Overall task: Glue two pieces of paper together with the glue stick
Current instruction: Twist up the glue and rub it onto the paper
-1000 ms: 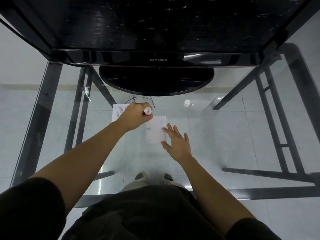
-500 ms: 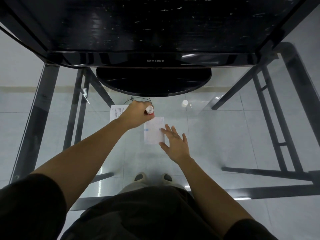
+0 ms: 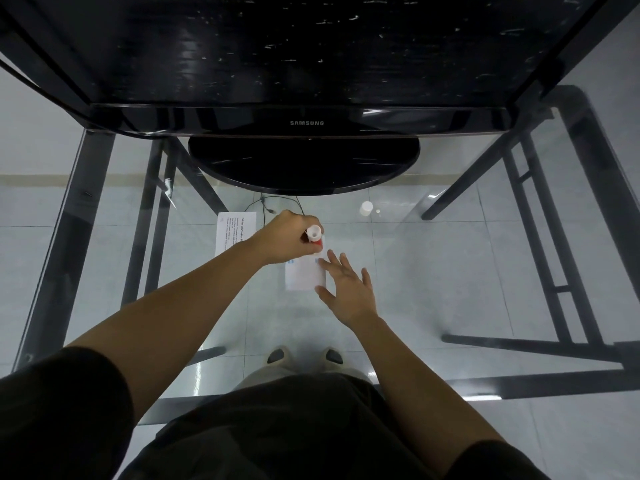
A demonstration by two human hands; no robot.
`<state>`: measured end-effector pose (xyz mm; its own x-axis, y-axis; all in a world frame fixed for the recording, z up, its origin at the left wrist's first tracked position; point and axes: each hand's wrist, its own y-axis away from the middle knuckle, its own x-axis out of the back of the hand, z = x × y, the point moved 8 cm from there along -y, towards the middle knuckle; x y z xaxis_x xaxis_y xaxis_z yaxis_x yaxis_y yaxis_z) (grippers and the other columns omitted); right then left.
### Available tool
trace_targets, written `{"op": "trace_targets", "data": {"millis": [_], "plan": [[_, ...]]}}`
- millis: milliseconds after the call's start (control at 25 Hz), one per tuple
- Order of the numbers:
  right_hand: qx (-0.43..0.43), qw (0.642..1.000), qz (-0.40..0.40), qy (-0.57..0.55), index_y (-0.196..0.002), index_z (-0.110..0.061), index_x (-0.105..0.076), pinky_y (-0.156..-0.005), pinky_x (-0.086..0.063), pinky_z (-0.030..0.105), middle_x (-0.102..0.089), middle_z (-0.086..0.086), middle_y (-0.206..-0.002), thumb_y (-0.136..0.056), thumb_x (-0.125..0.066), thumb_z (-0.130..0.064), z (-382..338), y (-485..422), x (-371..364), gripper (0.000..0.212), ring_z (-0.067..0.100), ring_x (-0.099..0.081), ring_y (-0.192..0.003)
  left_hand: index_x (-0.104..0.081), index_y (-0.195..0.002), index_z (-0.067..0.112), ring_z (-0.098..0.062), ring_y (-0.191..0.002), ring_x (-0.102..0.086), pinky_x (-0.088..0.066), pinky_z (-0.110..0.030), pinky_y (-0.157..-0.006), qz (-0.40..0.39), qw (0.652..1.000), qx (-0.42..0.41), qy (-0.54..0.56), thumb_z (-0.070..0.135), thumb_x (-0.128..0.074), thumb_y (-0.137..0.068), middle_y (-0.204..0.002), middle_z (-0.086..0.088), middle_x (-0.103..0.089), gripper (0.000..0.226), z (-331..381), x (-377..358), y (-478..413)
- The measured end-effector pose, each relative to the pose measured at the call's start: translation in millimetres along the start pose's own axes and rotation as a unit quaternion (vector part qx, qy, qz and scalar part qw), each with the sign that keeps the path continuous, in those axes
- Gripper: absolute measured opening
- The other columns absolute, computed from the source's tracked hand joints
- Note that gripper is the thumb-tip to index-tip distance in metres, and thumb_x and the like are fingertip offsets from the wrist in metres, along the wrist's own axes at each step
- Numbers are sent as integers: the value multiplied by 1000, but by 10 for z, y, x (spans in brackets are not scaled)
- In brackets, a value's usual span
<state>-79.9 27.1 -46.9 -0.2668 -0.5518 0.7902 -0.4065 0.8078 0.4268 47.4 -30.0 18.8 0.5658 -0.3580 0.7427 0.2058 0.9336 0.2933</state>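
Glue stick [image 3: 314, 236]: red body with a white end facing the camera, standing roughly upright in the head view, its lower end hidden behind the fist at the far edge of the small paper; whether it is touching the sheet cannot be told.

Left hand [image 3: 289, 239]: clenching around the glue stick, knuckles up, forearm reaching in from the lower left.

Small paper [image 3: 303, 276]: white slip with faint blue marks, lying flat on the glass table [image 3: 450, 265], near the middle, directly above the person's feet seen through the glass.

Right hand [image 3: 348, 289]: lying open and flat, fingers spread, grasping nothing; fingertips [image 3: 325, 261] are resting on the right edge of the small paper, the thumb lying near its lower right corner.

Printed sheet [image 3: 230, 232]: second white paper with lines of black text, lying flat on the glass just left of the left hand, its right part covered by the wrist; it is sitting apart from the small paper.

White cap [image 3: 366, 207]: small cylinder standing on the glass, well to the right of the glue stick, near the monitor base.

Samsung monitor [image 3: 306, 64]: black, dark screen, standing at the far side of the table on an oval base [image 3: 303, 164]; thin dark cables [image 3: 266, 207] are trailing under the base toward the hand.

Table frame [image 3: 540, 244]: dark metal legs showing through the glass over a pale tiled floor.
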Motion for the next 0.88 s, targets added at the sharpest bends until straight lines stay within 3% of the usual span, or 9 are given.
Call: {"op": "trace_targets", "data": {"millis": [160, 320, 440, 640, 800, 880], "plan": [[1, 1000, 5, -2, -145, -32, -21, -116, 4, 45, -13, -7, -158, -94, -42, -46, 8, 2, 5, 57, 17, -5, -146, -60, -98, 16, -23, -80, -59, -51, -35, -72, 50, 998, 17, -16, 29, -62, -83, -89, -8, -66, 20, -16, 132, -62], [4, 1000, 3, 2, -145, -32, -21, -116, 5, 45, -13, -7, -158, -94, -41, -47, 5, 4, -6, 56, 17, -4, -147, -62, -98, 17, -22, -83, -60, -50, -34, -74, -6, 1000, -11, -15, 29, -65, -80, -90, -6, -68, 22, 84, 0, -40], [5, 1000, 3, 2, -145, -32, -21, -116, 4, 46, -13, -7, -158, -94, -41, -46, 1, -5, -4, 56, 17, -4, -147, -60, -102, 15, -23, -83, -59, -49, -33, -74, 33, 999, 2, -34, 28, -62, -84, -92, -8, -66, 23, 54, 80, -63], [3, 1000, 2, 2, -145, -32, -21, -116, 5, 45, -12, -7, -158, -95, -41, -46, 7, -3, -8, 56, 16, -3, -147, -61, -96, 17, -20, -79, -59, -41, -25, -66, 8, 999, -8, -32, 30, -63, -82, -85, -3, -66, 19, 87, 15, -71], [2, 1000, 1, 6, -145, -32, -20, -116, 4, 45, -12, -7, -158, -95, -40, -46, 0, -4, 1, 56, 16, -3, -147, -60, -104, 14, -16, -76, -52, -36, -22, -66, 63, 997, 10, -40, 29, -61, -85, -84, 1, -57, 23, 69, 97, -88], [4, 1000, 2, 6, -145, -32, -21, -116, 4, 45, -12, -7, -158, -95, -40, -46, 1, 1, 4, 56, 16, -3, -147, -60, -101, 16, -17, -76, -55, -35, -19, -61, 44, 998, 2, -33, 30, -61, -84, -83, 2, -58, 22, 93, 62, -91]]}}
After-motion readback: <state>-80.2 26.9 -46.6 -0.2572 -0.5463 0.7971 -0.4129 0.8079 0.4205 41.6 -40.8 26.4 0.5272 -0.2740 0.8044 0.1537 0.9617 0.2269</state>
